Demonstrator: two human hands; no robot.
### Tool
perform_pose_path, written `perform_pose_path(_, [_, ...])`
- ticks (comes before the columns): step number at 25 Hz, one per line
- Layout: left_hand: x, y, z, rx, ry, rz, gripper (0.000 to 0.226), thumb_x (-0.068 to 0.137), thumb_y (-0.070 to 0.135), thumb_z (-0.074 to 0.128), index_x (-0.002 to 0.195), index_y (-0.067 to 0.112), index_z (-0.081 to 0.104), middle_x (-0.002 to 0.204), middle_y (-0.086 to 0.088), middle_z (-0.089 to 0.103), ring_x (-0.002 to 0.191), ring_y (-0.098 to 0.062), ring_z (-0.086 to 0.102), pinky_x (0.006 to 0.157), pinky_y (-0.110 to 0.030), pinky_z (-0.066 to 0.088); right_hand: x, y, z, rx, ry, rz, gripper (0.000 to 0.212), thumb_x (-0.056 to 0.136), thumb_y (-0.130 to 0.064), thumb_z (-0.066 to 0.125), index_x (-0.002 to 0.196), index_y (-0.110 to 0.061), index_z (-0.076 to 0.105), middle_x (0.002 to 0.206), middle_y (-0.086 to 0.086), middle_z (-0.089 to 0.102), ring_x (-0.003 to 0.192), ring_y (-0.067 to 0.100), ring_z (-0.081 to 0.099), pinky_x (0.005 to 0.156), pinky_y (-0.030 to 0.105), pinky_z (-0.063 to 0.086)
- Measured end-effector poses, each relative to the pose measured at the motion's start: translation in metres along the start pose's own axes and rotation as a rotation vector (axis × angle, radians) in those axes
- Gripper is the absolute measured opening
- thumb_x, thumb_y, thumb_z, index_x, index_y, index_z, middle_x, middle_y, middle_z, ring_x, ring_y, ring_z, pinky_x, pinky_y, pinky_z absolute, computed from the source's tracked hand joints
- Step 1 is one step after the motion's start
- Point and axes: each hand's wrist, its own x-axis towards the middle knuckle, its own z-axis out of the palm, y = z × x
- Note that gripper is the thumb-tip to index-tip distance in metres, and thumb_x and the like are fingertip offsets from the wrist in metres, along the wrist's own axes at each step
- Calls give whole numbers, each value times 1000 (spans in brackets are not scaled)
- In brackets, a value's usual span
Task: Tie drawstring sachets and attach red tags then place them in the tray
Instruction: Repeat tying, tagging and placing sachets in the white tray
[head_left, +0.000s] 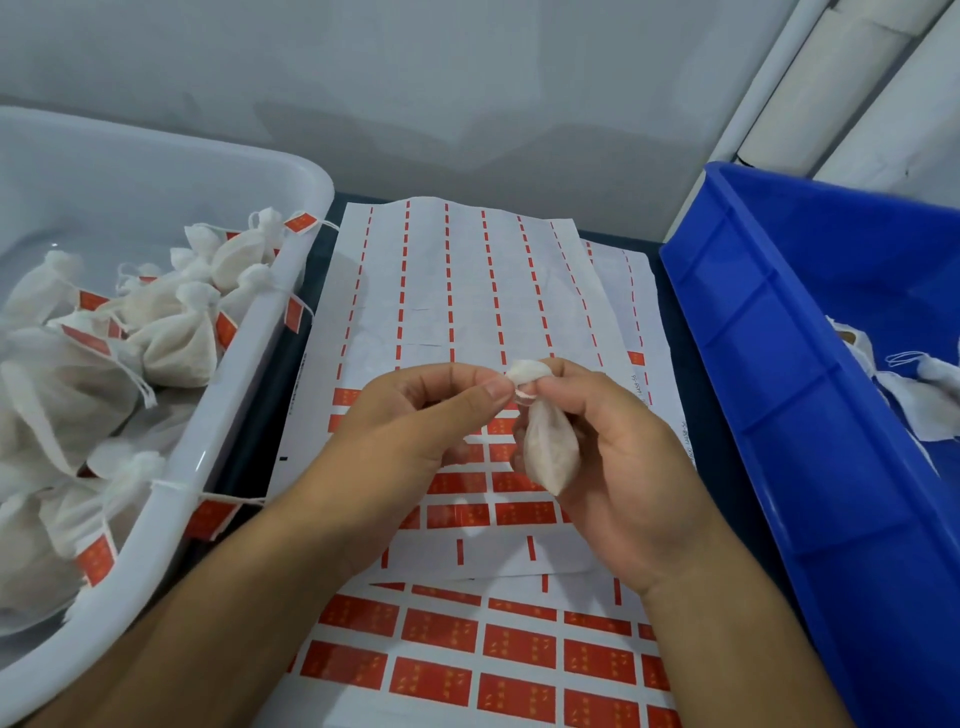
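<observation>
A small white drawstring sachet (550, 447) hangs upright between my hands above the sticker sheets. My right hand (618, 462) is curled round its body and neck. My left hand (415, 421) pinches at the sachet's gathered top, thumb and forefinger on the string, where a bit of red shows. Sheets of red tag stickers (519, 654) lie flat under both hands; the upper sheet (457, 291) is mostly peeled. The white tray (218, 415) at the left holds several tied sachets with red tags.
A blue bin (779, 364) at the right holds loose white sachets (919, 395). A grey wall runs behind, with white pipes at the upper right. A tagged string (213, 514) hangs over the white tray's near rim.
</observation>
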Motion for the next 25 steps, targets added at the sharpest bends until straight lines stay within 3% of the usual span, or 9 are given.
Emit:
perform_pose_path(6, [0, -6, 6, 154, 117, 111, 29, 77, 57, 64, 87, 31, 74, 90, 11, 74, 86, -9, 70, 80, -28, 58, 0, 0, -2, 83, -2, 62, 19, 86, -33, 64, 87, -23, 81, 84, -7, 70, 76, 3, 67, 68, 24, 54])
perform_pose_path(9, [2, -9, 9, 393, 276, 292, 15, 83, 49, 71, 92, 41, 63, 98, 19, 62, 92, 2, 61, 69, -12, 54, 2, 1, -2, 55, 67, 68, 17, 90, -32, 67, 92, -30, 84, 80, -13, 74, 84, 9, 67, 68, 23, 54])
perform_pose_path(12, [2, -15, 5, 596, 319, 487, 29, 86, 36, 76, 101, 49, 56, 102, 24, 52, 95, 3, 57, 72, -5, 47, 6, 3, -1, 24, 126, 78, 20, 94, -31, 65, 92, -27, 84, 78, -14, 72, 89, 13, 61, 68, 25, 53])
perform_pose_path(15, [2, -17, 2, 687, 357, 567, 26, 87, 33, 77, 111, 41, 69, 100, 19, 53, 89, 0, 56, 64, -6, 46, 6, 2, -1, -12, 162, 69, 20, 96, -32, 65, 92, -26, 84, 76, -12, 69, 85, 13, 59, 71, 27, 53])
perform_pose_path(19, [1, -17, 1, 796, 347, 632, 37, 86, 46, 67, 119, 30, 74, 99, 14, 58, 86, -8, 55, 67, -18, 52, 5, 0, -3, -83, 190, 65, 21, 96, -37, 65, 90, -27, 83, 79, -12, 71, 87, 13, 63, 76, 28, 53])
perform_pose_path(25, [2, -18, 1, 904, 403, 709, 29, 87, 39, 71, 110, 22, 79, 91, 4, 66, 75, -12, 58, 56, -35, 58, 4, 4, 1, -218, 220, 58, 20, 92, -49, 65, 92, -37, 80, 81, -17, 73, 95, 19, 69, 90, 40, 61])
